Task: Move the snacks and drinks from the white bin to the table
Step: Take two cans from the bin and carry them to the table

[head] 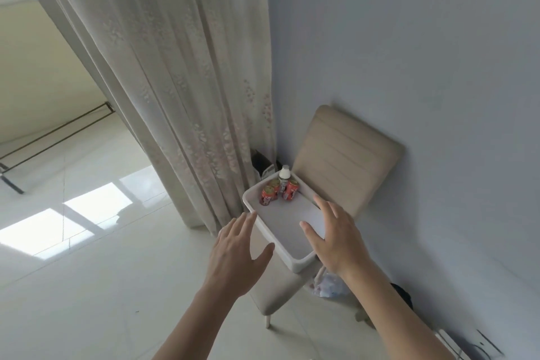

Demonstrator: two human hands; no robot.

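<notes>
A white bin sits on the seat of a beige chair. At its far end stand three red cans and a small white bottle. The near part of the bin holds nothing that I can see. My left hand hovers with spread fingers just beside the bin's left rim. Over the bin's right rim, my right hand is spread too, with its thumb above the bin's floor. Neither hand holds anything.
The chair stands against a pale wall, with a long patterned curtain just to its left. A crumpled plastic bag lies under the chair. Glossy white floor tiles spread out to the left.
</notes>
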